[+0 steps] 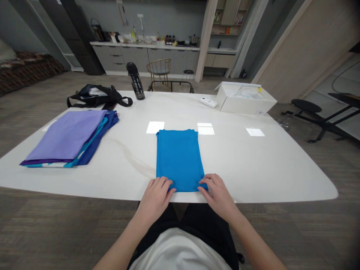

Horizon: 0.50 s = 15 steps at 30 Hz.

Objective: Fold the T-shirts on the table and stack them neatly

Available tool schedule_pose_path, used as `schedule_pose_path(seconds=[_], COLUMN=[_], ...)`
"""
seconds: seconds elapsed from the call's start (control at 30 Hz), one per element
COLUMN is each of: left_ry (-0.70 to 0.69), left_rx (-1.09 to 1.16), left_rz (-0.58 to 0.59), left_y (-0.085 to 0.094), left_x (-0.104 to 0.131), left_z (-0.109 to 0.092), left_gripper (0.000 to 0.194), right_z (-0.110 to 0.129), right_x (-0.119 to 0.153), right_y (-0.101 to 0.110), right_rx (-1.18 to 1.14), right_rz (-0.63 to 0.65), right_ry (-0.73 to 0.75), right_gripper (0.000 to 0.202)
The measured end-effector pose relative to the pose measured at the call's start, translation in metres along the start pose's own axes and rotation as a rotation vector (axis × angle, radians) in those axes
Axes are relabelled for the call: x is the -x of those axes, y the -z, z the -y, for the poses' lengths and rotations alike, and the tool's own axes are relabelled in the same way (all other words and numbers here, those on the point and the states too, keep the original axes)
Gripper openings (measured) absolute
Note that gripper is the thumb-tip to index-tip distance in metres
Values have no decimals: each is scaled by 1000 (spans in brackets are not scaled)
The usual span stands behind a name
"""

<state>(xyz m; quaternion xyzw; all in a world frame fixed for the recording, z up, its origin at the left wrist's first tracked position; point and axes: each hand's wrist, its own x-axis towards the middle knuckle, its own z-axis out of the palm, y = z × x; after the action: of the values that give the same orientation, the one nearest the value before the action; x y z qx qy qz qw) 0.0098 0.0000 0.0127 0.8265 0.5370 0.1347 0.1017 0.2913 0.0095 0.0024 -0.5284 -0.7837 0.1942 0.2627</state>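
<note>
A bright blue cloth (180, 159), folded into a neat upright rectangle, lies flat before me at the table's near edge. My left hand (159, 191) grips its near left corner, thumb below and fingers curled over the fabric. At the near right corner, my right hand (215, 189) pinches the cloth between thumb and fingers. The bottom edge between both hands looks straight. What is under the top layer is hidden. Off to the left sits a stack of folded fabrics, with a lilac cloth (69, 133) on top and purple, teal and dark blue layers below.
On the white table (253, 161), a black bag (97, 95) and a dark bottle (135, 81) stand at the back left. A white box (242, 103) and a small white device (208, 102) are at the back right. Beyond is a chair (159, 67).
</note>
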Motion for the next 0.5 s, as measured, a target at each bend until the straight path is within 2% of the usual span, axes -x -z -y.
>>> schedule_pose_path(seconds=[0.07, 0.17, 0.23, 0.33, 0.4, 0.5], left_ry=[33, 107, 168, 250, 303, 381], left_rx=[54, 38, -25, -88, -109, -104], left_rz=[-97, -185, -147, -68, -42, -47], left_y=[-2, -9, -17, -27, -33, -40], left_x=[-26, -81, -121, -172, -194, -212], left_z=[6, 19, 28, 41, 51, 66], left_gripper=[35, 46, 52, 55, 57, 59], right_z=[6, 17, 21, 14, 2, -19], right_x=[-21, -72, -115, -179, -210, -236], right_y=[0, -11, -26, -49, -60, -68], right_rx=[-8, 2, 44, 132, 194, 299], right_rz=[-26, -26, 3, 57, 96, 128], right_ry=[19, 83, 101, 18, -91, -179], right_gripper=[21, 33, 42, 50, 53, 59])
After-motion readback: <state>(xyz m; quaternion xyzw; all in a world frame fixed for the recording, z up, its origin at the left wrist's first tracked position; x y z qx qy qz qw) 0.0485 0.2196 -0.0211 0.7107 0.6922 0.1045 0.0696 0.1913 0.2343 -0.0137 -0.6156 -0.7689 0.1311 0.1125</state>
